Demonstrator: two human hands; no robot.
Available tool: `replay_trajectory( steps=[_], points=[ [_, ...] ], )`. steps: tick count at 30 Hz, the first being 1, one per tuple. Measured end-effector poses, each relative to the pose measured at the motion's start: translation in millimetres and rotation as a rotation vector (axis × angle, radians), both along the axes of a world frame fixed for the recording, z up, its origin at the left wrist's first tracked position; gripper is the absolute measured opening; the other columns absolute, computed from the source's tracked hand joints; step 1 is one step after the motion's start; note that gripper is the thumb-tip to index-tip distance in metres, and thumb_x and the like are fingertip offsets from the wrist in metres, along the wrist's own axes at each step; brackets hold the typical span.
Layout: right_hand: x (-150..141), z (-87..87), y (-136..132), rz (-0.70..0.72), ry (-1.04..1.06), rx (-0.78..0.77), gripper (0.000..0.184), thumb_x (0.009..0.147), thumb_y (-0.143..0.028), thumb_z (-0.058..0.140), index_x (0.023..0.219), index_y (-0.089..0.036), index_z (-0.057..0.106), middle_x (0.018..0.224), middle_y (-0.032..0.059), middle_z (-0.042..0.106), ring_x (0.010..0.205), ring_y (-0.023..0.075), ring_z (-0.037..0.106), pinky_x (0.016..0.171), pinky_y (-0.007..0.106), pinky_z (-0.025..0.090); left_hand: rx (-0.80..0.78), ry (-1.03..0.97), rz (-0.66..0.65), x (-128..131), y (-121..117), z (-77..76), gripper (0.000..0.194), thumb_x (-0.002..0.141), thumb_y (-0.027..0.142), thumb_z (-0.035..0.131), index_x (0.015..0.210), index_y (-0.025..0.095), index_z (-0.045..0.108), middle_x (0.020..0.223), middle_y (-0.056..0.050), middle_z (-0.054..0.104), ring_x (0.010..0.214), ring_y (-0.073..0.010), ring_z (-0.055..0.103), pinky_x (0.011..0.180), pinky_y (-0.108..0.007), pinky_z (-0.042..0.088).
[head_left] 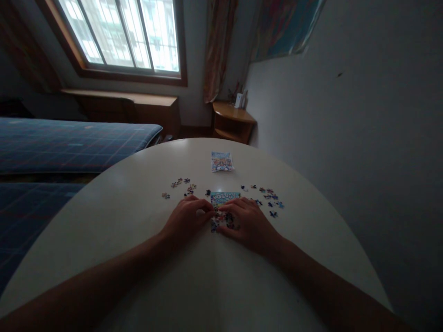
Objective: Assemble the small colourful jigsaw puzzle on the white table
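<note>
A partly assembled jigsaw puzzle (224,197) lies on the white table, with a light blue top strip and large lettering. At its left edge my left hand (188,216) has thumb and forefinger pinched together on what looks like a small puzzle piece, mostly covered by the fingertips. My right hand (247,221) rests over the puzzle's right side, thumb and fingers apart, touching its surface. The hand hides part of the picture. Loose puzzle pieces (191,188) are scattered to the left, and more loose puzzle pieces (272,197) lie to the right.
A small printed packet (222,162) lies on the round white table (138,212) beyond the puzzle. Left of the table are plaid-covered mattresses (69,143). A wooden corner stand (233,115) is behind the table, and a bare wall (363,138) rises on the right.
</note>
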State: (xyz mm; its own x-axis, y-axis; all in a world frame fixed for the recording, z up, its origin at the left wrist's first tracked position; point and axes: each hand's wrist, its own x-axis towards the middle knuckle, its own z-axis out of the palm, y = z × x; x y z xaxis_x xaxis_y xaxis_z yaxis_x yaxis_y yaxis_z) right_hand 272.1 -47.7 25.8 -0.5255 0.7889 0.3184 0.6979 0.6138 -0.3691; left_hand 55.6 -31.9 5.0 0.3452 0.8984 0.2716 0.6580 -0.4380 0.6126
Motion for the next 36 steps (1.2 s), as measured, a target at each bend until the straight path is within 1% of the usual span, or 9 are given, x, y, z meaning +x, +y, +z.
replay_trajectory(
  steps=[5, 11, 21, 27, 29, 32, 34, 36],
  points=[
    [-7.2, -2.3, -1.7, -0.059, 0.018, -0.009, 0.034, 0.08, -0.041, 0.075, 0.107, -0.023, 0.067, 0.112, 0.0071, 0.069, 0.107, 0.0263, 0.06, 0.096, 0.045, 0.041, -0.015, 0.014, 0.008, 1.3, 0.4, 1.6, 0.008, 0.086, 0.023, 0.066, 0.088, 0.025, 0.073, 0.085, -0.002, 0.073, 0.09, -0.0217, 0.063, 0.087, -0.036, 0.048],
    [-10.4, -5.5, -1.5, -0.059, 0.028, 0.01, 0.039, 0.078, -0.042, 0.077, 0.111, -0.024, 0.066, 0.114, 0.0062, 0.068, 0.11, 0.0257, 0.058, 0.097, 0.043, 0.04, 0.008, 0.022, -0.022, 1.5, 0.3, 2.7, 0.008, 0.086, 0.021, 0.066, 0.089, 0.023, 0.073, 0.085, -0.001, 0.073, 0.088, -0.0197, 0.062, 0.086, -0.034, 0.048],
    [-9.7, -6.8, -0.7, -0.059, 0.052, -0.008, 0.035, 0.076, -0.039, 0.08, 0.106, -0.025, 0.068, 0.111, 0.0042, 0.069, 0.107, 0.0241, 0.059, 0.096, 0.042, 0.039, 0.145, 0.1, -0.025, 2.6, -2.2, 1.6, 0.002, 0.084, 0.024, 0.072, 0.083, 0.023, 0.073, 0.084, -0.001, 0.072, 0.09, -0.0222, 0.059, 0.085, -0.037, 0.045],
    [-9.1, -7.0, -0.4, -0.059, 0.058, 0.007, 0.033, 0.077, -0.039, 0.08, 0.104, -0.024, 0.069, 0.109, 0.0052, 0.069, 0.105, 0.0251, 0.06, 0.095, 0.043, 0.04, 0.194, 0.086, -0.046, 1.3, -1.4, -0.4, 0.002, 0.087, 0.025, 0.07, 0.087, 0.023, 0.071, 0.089, -0.001, 0.07, 0.09, -0.0215, 0.058, 0.086, -0.039, 0.046],
    [-7.3, -6.8, -0.1, -0.053, 0.057, 0.014, 0.032, 0.078, -0.041, 0.078, 0.104, -0.024, 0.069, 0.109, 0.006, 0.069, 0.105, 0.0249, 0.06, 0.094, 0.043, 0.04, 0.232, 0.103, -0.09, -2.8, 0.0, 0.4, 0.004, 0.09, 0.024, 0.066, 0.089, 0.023, 0.07, 0.09, -0.002, 0.07, 0.089, -0.0209, 0.058, 0.085, -0.038, 0.047],
    [-2.5, -5.7, 0.0, -0.001, 0.033, 0.026, 0.028, 0.081, -0.043, 0.075, 0.103, -0.025, 0.07, 0.111, 0.0059, 0.069, 0.106, 0.0242, 0.06, 0.096, 0.043, 0.039, 0.321, 0.169, -0.254, -13.0, 1.7, 4.8, 0.01, 0.094, 0.02, 0.059, 0.096, 0.022, 0.069, 0.099, -0.004, 0.069, 0.093, -0.0195, 0.059, 0.085, -0.036, 0.048],
    [1.2, -4.8, -0.2, 0.054, 0.006, 0.031, 0.029, 0.082, -0.043, 0.075, 0.106, -0.027, 0.07, 0.113, 0.0053, 0.069, 0.107, 0.0238, 0.06, 0.097, 0.044, 0.038, 0.372, 0.222, -0.361, -20.2, 2.2, 8.8, 0.014, 0.095, 0.02, 0.056, 0.102, 0.023, 0.067, 0.106, -0.004, 0.068, 0.097, -0.0188, 0.059, 0.087, -0.036, 0.048],
    [4.0, -3.9, -0.8, 0.089, -0.017, 0.034, 0.033, 0.082, -0.042, 0.074, 0.112, -0.028, 0.069, 0.116, 0.0054, 0.068, 0.11, 0.0241, 0.059, 0.098, 0.045, 0.037, 0.394, 0.261, -0.425, -25.7, 2.4, 12.2, 0.017, 0.096, 0.021, 0.055, 0.109, 0.025, 0.066, 0.111, -0.003, 0.068, 0.102, -0.0188, 0.058, 0.091, -0.037, 0.047]
  ],
)
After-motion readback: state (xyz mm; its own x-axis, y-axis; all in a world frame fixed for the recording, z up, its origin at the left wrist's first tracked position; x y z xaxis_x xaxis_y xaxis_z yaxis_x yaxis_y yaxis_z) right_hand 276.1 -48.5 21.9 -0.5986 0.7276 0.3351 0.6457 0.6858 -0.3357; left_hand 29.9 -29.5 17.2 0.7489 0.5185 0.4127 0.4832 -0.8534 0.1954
